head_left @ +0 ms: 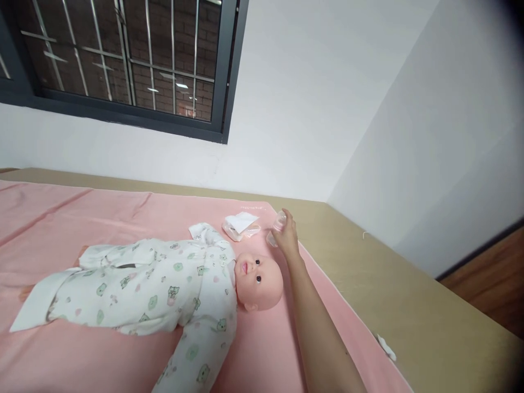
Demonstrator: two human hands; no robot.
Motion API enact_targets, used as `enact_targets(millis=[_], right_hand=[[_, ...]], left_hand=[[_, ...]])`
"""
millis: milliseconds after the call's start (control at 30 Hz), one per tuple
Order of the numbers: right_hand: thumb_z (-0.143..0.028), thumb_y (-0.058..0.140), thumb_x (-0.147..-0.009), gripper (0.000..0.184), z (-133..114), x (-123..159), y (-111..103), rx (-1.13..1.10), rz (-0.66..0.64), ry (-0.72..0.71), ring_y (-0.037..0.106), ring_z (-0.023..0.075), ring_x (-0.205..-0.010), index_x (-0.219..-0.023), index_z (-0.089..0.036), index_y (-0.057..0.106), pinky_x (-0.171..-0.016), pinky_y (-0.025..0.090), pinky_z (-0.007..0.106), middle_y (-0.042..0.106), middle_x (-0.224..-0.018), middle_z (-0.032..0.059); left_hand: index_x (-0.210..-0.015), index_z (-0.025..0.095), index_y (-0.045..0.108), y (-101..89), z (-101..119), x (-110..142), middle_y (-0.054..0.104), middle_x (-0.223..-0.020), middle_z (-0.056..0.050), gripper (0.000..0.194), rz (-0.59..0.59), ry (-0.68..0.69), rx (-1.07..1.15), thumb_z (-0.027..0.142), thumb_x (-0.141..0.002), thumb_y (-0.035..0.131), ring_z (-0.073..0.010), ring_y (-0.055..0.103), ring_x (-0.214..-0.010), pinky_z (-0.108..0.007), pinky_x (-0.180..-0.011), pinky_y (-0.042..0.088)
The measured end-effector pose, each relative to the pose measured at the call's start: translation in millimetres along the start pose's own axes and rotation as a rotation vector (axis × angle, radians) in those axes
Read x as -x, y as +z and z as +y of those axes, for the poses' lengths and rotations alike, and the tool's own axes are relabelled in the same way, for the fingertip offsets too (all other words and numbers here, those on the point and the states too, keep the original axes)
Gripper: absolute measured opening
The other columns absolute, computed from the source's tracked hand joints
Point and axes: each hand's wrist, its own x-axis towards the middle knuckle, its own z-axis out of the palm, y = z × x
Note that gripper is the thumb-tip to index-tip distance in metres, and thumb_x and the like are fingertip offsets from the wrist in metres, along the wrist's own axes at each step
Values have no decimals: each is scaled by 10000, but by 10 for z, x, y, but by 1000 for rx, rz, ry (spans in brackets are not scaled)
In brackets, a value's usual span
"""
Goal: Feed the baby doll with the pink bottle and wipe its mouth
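Observation:
My right hand reaches in from the lower right and is closed around a small clear plastic container, just beyond the doll's head. Beside the same fingers, close to the pink sheet, shows another clear rounded piece; whether it belongs to the container I cannot tell. A baby doll lies on its back, head to the right, dressed in a white printed outfit. Left of my hand lies a clear-and-white packet with a folded white sheet on top. My left hand is out of view.
A pink sheet covers much of the pale wooden surface. A small white item lies along the sheet's right edge. White walls rise behind and to the right, with a barred, dark-framed window at upper left.

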Motion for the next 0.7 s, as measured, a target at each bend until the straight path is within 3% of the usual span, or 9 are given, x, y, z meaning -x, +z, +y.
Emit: enact_targets(millis=[100,200,233,333,400,533,700], right_hand=[[-225,580,-671,761,-28,2,-25,-1,11,13,561,259,-1052,-1413,-236,411,-941,484,427,518,-1171,110],[-261,611,-679,740,-135,-20,-90,-31,48,-13,555,260,-1058,-1394,-219,427,-968,462,444,532,-1195,116],[-276,621,-681,735,-198,-34,-120,-48,70,-37,552,261,-1069,-1389,-215,428,-982,452,452,534,-1218,119],[-307,647,-690,738,-475,-71,-215,-147,126,-103,559,253,-1086,-1383,-225,409,-995,448,451,532,-1279,116],[-320,674,-691,768,-723,-55,-260,-255,108,-112,585,235,-1042,-1394,-236,378,-961,477,430,538,-1280,108],[-345,726,-704,851,-1286,179,-262,-506,-91,-164,611,215,-979,-1440,-284,302,-861,536,401,538,-1271,97],[-371,754,-734,783,-1862,707,-152,-635,-367,-226,583,220,-1084,-1414,-351,365,-895,542,413,536,-1278,50]], left_hand=[[-754,268,694,-119,180,166,653,-729,4,95,32,-5,-14,221,-834,670,-153,548,-630,-263,-518,393],[-942,199,669,-307,492,467,666,-902,-38,158,73,-5,-37,325,-948,575,-122,574,-701,-252,-620,496],[-979,168,654,-388,613,584,659,-927,-40,205,89,-3,-45,348,-962,558,-126,589,-731,-263,-653,516],[-901,245,665,-694,929,911,689,-834,-12,118,146,5,-65,246,-939,553,-149,594,-676,-266,-581,483],[-962,223,648,-933,1027,1059,713,-884,-36,166,215,-6,-90,223,-953,482,-167,621,-686,-286,-570,485],[-1182,230,529,-1346,855,1176,720,-996,-26,250,385,-363,-168,232,-945,453,-194,687,-840,-302,-712,544],[-1320,237,426,-1563,482,1234,644,-1223,-89,409,447,-688,-240,402,-951,489,-279,646,-1079,-423,-895,538]])
